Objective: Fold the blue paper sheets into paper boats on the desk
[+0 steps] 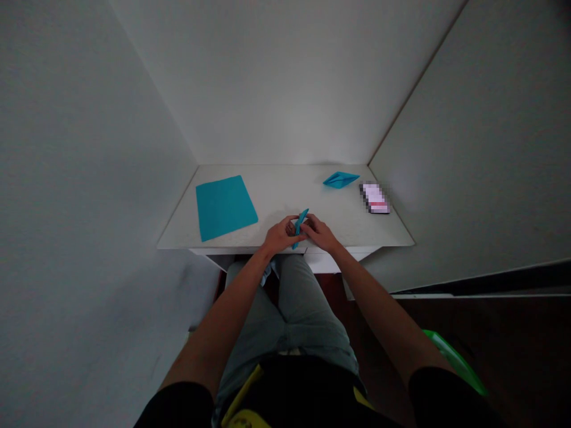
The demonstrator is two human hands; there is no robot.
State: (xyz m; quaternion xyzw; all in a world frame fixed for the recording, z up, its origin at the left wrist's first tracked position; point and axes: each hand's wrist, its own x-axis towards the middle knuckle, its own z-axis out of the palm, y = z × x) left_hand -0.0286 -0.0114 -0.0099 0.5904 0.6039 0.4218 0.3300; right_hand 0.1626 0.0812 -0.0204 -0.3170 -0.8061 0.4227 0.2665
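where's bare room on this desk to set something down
The widest bare patch of white desktop lies at the back centre, between the flat teal paper square and the folded teal paper piece. A smaller one sits front right, between the right hand and the blurred pink-and-white object. Front centre is crowded: the left hand meets it around a folded teal paper strip.

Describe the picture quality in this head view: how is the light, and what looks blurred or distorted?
Head view: dim, soft light without hard glare. The wide lens stretches the left forearm and shrinks the white table. The left hand, right hand and folded teal paper look fairly sharp; the flat object at right is pixelated, unreadable.
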